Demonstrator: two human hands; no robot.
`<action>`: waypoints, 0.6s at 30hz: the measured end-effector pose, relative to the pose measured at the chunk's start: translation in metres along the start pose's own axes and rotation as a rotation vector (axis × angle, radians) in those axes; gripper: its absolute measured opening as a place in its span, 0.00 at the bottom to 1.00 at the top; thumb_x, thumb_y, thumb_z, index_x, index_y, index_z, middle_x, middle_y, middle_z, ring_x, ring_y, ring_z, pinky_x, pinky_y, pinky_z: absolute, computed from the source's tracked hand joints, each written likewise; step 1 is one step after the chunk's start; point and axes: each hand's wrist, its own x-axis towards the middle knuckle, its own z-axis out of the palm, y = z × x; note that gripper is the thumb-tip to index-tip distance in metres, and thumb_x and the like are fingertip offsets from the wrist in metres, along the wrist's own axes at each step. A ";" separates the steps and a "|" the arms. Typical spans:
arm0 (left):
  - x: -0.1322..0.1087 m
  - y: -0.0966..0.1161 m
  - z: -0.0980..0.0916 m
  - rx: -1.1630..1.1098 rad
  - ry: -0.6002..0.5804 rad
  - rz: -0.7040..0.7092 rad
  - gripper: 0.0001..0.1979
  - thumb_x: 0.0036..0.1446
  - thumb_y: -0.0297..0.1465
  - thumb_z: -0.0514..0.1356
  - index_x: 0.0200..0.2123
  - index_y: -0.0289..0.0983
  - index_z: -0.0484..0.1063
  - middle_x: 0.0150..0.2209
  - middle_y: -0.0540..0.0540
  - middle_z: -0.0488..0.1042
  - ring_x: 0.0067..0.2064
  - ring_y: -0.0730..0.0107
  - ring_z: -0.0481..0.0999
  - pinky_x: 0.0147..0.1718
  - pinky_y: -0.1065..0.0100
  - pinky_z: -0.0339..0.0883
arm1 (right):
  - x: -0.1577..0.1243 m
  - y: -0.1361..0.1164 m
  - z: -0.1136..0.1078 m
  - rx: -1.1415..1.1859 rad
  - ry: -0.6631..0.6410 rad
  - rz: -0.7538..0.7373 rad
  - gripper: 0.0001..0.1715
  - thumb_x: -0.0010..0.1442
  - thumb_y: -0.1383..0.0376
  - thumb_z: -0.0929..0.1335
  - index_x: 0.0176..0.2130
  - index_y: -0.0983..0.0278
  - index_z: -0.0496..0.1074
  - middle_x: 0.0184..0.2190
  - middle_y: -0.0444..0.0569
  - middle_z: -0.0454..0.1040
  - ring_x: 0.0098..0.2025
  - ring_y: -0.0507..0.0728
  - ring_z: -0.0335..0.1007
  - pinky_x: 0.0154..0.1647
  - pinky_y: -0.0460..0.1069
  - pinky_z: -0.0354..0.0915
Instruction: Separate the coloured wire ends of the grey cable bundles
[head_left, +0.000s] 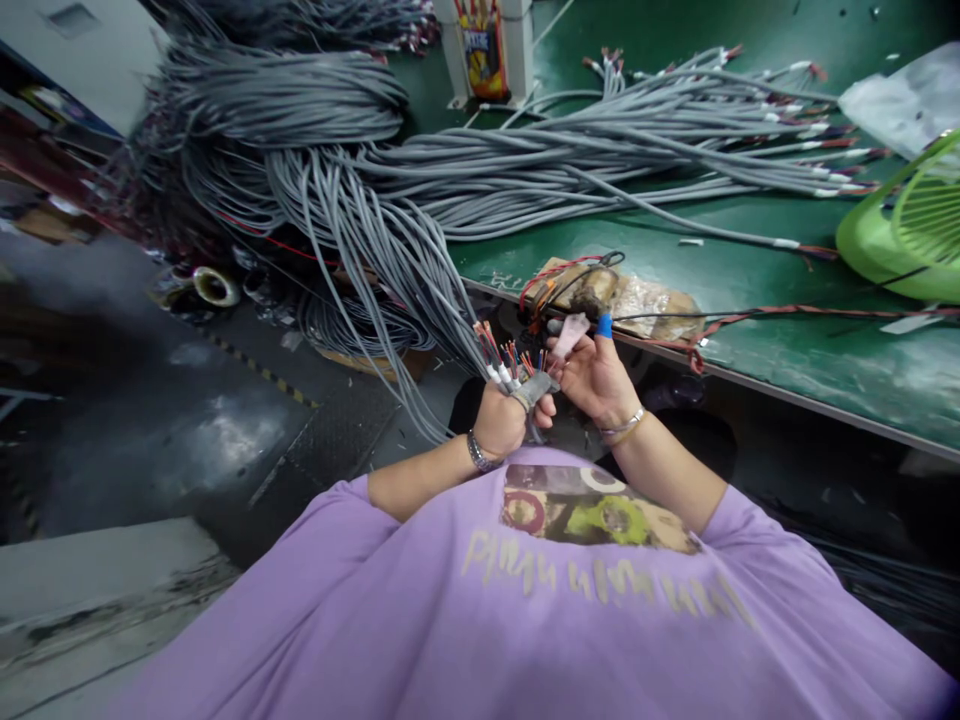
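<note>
My left hand (504, 418) is closed around a bunch of grey cable ends (504, 378), with a grey wrapping over its thumb. White bands and bare-tipped coloured wires (517, 352) stick up out of that grip. Close on the right is my right hand (596, 378), its palm turned partly up and its blue-covered thumb raised apart from the fingers. A pale pink covering (571, 335) wraps one of its fingers. The lower fingers are near the wire tips; whether they touch a wire is too small to make out.
Long grey cables (600, 160) lie across the green table (787, 350) and hang over its left edge. A taped board (652, 305) with twisted red and black wires sits at the front edge. A green fan (907, 225) stands right; cable coils (360, 330) lie below left.
</note>
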 end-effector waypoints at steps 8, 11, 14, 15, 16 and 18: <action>0.001 0.004 0.003 -0.016 0.008 0.018 0.22 0.44 0.48 0.70 0.26 0.35 0.72 0.18 0.51 0.73 0.15 0.78 0.68 0.14 0.75 0.62 | -0.003 -0.008 0.007 -0.049 0.021 -0.044 0.18 0.54 0.50 0.76 0.35 0.61 0.78 0.29 0.42 0.79 0.27 0.48 0.69 0.24 0.43 0.61; 0.002 0.008 0.007 -0.019 0.016 0.001 0.21 0.43 0.48 0.70 0.26 0.35 0.72 0.18 0.51 0.73 0.15 0.78 0.67 0.14 0.75 0.61 | -0.002 -0.005 0.006 -0.077 0.023 -0.089 0.20 0.54 0.48 0.76 0.34 0.62 0.78 0.29 0.43 0.79 0.26 0.49 0.68 0.24 0.43 0.63; 0.003 0.010 0.010 -0.010 0.017 -0.017 0.21 0.43 0.48 0.70 0.27 0.35 0.73 0.18 0.52 0.73 0.15 0.78 0.67 0.14 0.75 0.60 | 0.000 -0.003 0.004 -0.083 0.027 -0.105 0.25 0.56 0.43 0.73 0.32 0.62 0.77 0.29 0.46 0.80 0.27 0.50 0.69 0.25 0.45 0.65; 0.004 0.010 0.010 -0.002 0.021 -0.021 0.21 0.43 0.48 0.70 0.27 0.35 0.73 0.18 0.51 0.73 0.15 0.78 0.67 0.14 0.75 0.60 | 0.000 -0.002 0.005 -0.082 0.029 -0.097 0.26 0.57 0.42 0.72 0.33 0.62 0.76 0.29 0.46 0.79 0.27 0.51 0.70 0.26 0.46 0.65; 0.005 0.010 0.010 0.007 0.025 -0.025 0.22 0.43 0.48 0.69 0.27 0.35 0.73 0.18 0.51 0.73 0.15 0.78 0.67 0.14 0.75 0.60 | 0.000 -0.002 0.005 -0.081 0.026 -0.077 0.27 0.57 0.41 0.71 0.33 0.62 0.76 0.29 0.46 0.79 0.26 0.51 0.70 0.26 0.47 0.66; 0.006 0.009 0.011 0.015 0.031 -0.030 0.22 0.44 0.48 0.69 0.27 0.35 0.73 0.18 0.51 0.73 0.15 0.78 0.67 0.14 0.75 0.59 | -0.001 -0.002 0.009 -0.078 0.002 -0.019 0.30 0.57 0.38 0.70 0.35 0.62 0.76 0.27 0.45 0.78 0.25 0.52 0.70 0.26 0.48 0.66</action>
